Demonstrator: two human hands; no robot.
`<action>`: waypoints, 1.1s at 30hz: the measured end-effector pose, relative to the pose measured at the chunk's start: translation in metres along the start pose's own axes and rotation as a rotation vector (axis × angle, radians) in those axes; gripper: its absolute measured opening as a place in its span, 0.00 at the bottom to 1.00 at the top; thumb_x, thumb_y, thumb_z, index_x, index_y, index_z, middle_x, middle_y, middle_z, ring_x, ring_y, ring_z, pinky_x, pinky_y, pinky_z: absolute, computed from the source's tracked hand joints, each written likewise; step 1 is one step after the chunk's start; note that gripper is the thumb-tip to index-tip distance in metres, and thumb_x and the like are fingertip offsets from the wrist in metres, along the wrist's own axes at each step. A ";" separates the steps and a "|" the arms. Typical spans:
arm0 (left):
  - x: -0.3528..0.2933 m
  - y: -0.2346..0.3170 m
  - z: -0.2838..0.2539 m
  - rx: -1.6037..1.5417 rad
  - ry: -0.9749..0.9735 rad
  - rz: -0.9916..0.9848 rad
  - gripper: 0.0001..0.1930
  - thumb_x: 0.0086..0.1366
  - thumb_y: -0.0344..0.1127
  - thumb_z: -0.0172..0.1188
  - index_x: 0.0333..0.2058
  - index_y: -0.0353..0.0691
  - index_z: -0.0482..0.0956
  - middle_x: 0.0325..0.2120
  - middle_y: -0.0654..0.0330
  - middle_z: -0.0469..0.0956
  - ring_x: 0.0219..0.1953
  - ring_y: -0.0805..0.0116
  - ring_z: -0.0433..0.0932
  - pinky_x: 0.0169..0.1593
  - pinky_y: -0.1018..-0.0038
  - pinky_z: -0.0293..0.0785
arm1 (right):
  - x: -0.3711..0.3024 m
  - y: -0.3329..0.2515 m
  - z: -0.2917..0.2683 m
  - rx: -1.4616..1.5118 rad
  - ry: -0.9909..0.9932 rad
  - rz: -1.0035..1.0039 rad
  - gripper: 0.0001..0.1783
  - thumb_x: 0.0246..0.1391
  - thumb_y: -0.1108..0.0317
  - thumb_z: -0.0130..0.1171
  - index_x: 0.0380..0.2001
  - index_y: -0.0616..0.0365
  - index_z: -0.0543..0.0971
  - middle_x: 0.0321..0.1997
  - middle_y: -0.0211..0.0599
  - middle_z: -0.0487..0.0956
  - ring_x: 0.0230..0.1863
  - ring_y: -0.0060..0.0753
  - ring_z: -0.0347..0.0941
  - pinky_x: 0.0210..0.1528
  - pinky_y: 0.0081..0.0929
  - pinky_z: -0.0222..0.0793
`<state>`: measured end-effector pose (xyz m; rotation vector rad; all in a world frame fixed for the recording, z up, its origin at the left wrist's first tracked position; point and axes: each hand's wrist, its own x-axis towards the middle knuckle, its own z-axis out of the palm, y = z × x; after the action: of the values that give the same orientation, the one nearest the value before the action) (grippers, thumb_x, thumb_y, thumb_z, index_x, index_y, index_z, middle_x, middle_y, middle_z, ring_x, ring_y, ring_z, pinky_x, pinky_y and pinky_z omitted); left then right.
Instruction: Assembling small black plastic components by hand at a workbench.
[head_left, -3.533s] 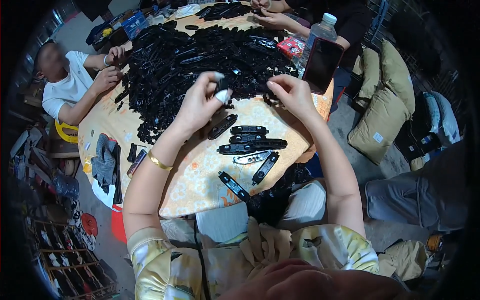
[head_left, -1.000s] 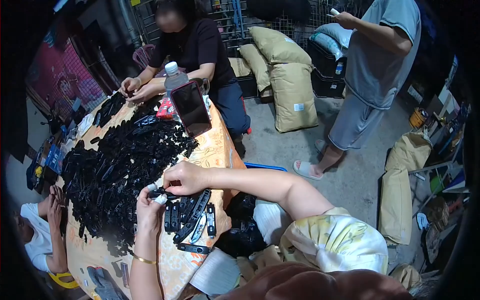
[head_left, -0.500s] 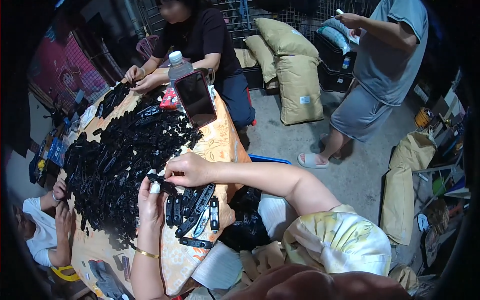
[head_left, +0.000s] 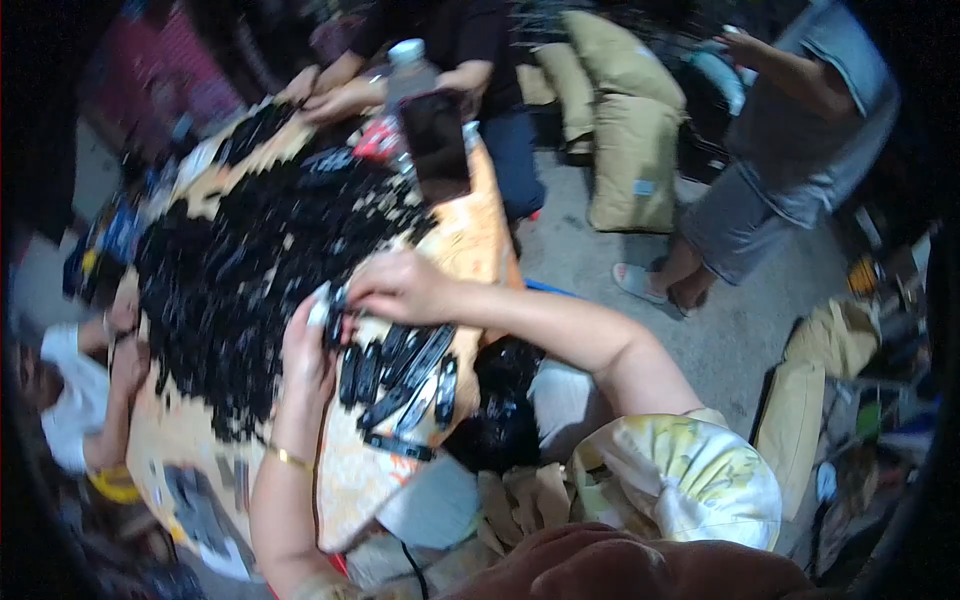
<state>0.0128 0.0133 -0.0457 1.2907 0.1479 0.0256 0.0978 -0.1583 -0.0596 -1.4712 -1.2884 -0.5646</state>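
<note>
My left hand [head_left: 306,345] is closed on a small black plastic part [head_left: 335,322], with a white wrap on one finger. My right hand [head_left: 402,287] has its fingertips pinched at the same part's upper end; whether they hold a second piece is blurred. Just past both hands spreads a large heap of black plastic parts [head_left: 250,265]. Near my right forearm several long, narrow black pieces [head_left: 411,365] lie grouped on the patterned orange tablecloth [head_left: 350,500], one [head_left: 398,447] set crosswise at the near end.
A phone [head_left: 436,145] leans against a clear bottle [head_left: 408,75] at the table's far right. Two co-workers' hands [head_left: 340,100] [head_left: 125,350] are at the far and left edges. A standing person [head_left: 770,150], tan sacks [head_left: 635,150] and a black bag [head_left: 505,415] are to the right.
The whole view has shifted and blurred as my head turned. The black part in my left hand now stands more upright, and my right hand remains at it.
</note>
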 end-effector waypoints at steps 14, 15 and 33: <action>0.003 0.005 -0.013 -0.063 -0.136 -0.216 0.09 0.67 0.35 0.47 0.37 0.36 0.72 0.26 0.61 0.75 0.20 0.76 0.74 0.19 0.86 0.67 | 0.021 -0.021 -0.001 -0.007 -0.215 -0.001 0.10 0.36 0.79 0.64 0.28 0.57 0.81 0.32 0.32 0.81 0.39 0.36 0.74 0.42 0.29 0.69; 0.003 0.004 -0.014 -0.070 -0.147 -0.211 0.09 0.67 0.36 0.47 0.36 0.36 0.72 0.26 0.62 0.75 0.20 0.76 0.74 0.19 0.87 0.66 | 0.021 -0.021 0.001 0.001 -0.220 -0.007 0.10 0.36 0.79 0.64 0.28 0.57 0.81 0.32 0.32 0.81 0.39 0.36 0.74 0.42 0.29 0.69; -0.001 0.005 -0.011 -0.140 -0.299 -0.064 0.19 0.60 0.27 0.55 0.50 0.32 0.64 0.41 0.52 0.74 0.43 0.60 0.78 0.51 0.71 0.74 | 0.013 -0.009 -0.002 -0.165 -0.103 0.073 0.06 0.39 0.76 0.62 0.25 0.58 0.80 0.30 0.38 0.80 0.29 0.36 0.77 0.31 0.25 0.73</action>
<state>0.0104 0.0254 -0.0433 1.1355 -0.0683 -0.2071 0.0937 -0.1558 -0.0442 -1.6962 -1.2865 -0.5634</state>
